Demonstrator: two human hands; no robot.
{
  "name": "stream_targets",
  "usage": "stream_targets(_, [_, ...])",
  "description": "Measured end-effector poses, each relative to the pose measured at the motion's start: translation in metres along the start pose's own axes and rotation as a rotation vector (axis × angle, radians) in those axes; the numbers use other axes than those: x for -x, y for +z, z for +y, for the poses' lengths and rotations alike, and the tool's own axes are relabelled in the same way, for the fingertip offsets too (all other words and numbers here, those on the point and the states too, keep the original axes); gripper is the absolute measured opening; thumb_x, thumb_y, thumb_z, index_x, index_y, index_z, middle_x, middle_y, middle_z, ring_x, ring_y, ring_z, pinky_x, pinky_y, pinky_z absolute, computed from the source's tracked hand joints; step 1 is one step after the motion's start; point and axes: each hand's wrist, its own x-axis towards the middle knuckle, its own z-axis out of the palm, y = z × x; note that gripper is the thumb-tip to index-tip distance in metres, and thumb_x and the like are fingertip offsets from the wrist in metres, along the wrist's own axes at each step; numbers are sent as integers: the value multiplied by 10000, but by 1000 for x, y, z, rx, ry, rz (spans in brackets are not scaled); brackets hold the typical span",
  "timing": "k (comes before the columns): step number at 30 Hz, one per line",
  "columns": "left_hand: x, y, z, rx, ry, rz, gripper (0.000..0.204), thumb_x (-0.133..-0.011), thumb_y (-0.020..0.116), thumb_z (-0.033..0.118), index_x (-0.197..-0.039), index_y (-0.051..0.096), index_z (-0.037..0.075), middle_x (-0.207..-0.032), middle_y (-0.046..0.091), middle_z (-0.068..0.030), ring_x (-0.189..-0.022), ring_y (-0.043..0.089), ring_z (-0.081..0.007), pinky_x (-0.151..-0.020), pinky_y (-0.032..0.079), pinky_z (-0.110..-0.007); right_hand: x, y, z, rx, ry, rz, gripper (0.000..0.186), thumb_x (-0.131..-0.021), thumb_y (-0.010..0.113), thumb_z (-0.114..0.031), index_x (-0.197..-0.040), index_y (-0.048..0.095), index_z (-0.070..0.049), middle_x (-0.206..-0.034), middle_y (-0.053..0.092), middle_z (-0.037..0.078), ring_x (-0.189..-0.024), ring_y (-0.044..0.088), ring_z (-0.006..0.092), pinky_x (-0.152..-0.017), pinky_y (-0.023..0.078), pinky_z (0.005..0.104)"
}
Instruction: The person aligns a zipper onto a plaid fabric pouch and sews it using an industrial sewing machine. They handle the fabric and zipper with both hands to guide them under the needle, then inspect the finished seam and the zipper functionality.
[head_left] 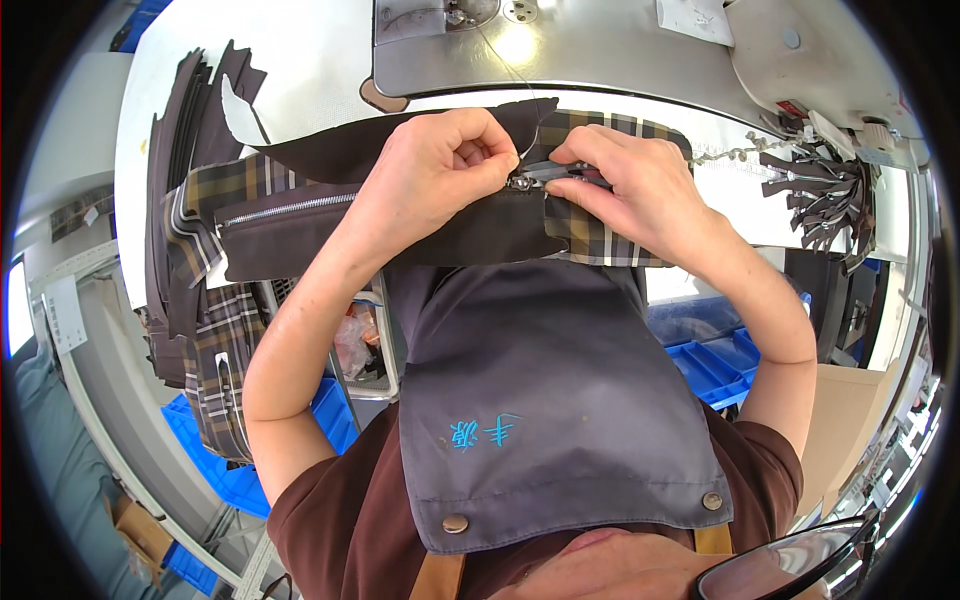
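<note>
Dark brown fabric (pixel 440 235) with a metal zipper (pixel 290 207) lies over plaid fabric (pixel 590 228) in front of me. At the zipper's right end, my left hand (pixel 430 180) is closed, thumb and forefinger pinching a thin thread (pixel 538 120) that runs down from the sewing machine. My right hand (pixel 640 190) grips small dark thread snips (pixel 565 174), their tips pointing left beside a metal zipper slider (pixel 522 183). The snips' handle is partly hidden by my fingers. A loose brown flap (pixel 350 150) with a pale underside curls up behind my left hand.
The sewing machine (pixel 800 50) and its metal bed (pixel 560 70) stand beyond the fabric. Brown strips (pixel 190 130) are stacked at left. A bunch of dark zipper pieces (pixel 825 195) lies at right. Blue bins (pixel 710 370) sit below the table (pixel 145 130).
</note>
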Motion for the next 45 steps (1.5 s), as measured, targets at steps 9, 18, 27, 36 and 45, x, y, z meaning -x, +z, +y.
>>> stream_targets(9, [-1,0,0,13,-20,-39,82,-818,621,92,-805,626,12,-664,550,52,-586,422,3,-533,349,-167,-12,-4,1,59,-60,-88,206,-815,627,-230,-831,481,-85,-728,571,56,-653,587,289,-512,439,401])
stream_targets(18, [1,0,-13,131,22,39,104,-816,634,92,-793,583,4,-724,561,30,-604,444,-23,-525,376,-209,-5,3,-1,87,-71,7,192,-814,631,-216,-863,496,-89,-713,556,57,-633,581,283,-497,445,386])
stream_targets(27, [-7,3,-4,-267,187,49,192,-832,653,161,-766,559,7,-634,500,8,-567,436,-71,-506,361,-249,-4,6,-4,135,-69,11,186,-809,637,-207,-870,503,-93,-712,549,63,-618,580,279,-485,442,384])
stream_targets(36, [2,-5,-8,47,52,22,201,-880,619,173,-777,574,7,-640,498,44,-602,424,-16,-540,345,-188,-2,3,-3,-7,14,-6,183,-790,675,-181,-889,587,-55,-792,612,68,-655,611,240,-550,470,322])
stream_targets(45, [-1,-7,-11,49,50,5,211,-876,626,185,-777,580,5,-634,510,39,-590,430,-20,-529,345,-194,-12,1,-2,-34,-49,-30,206,-810,642,-236,-866,524,-76,-756,594,66,-674,588,280,-545,436,388])
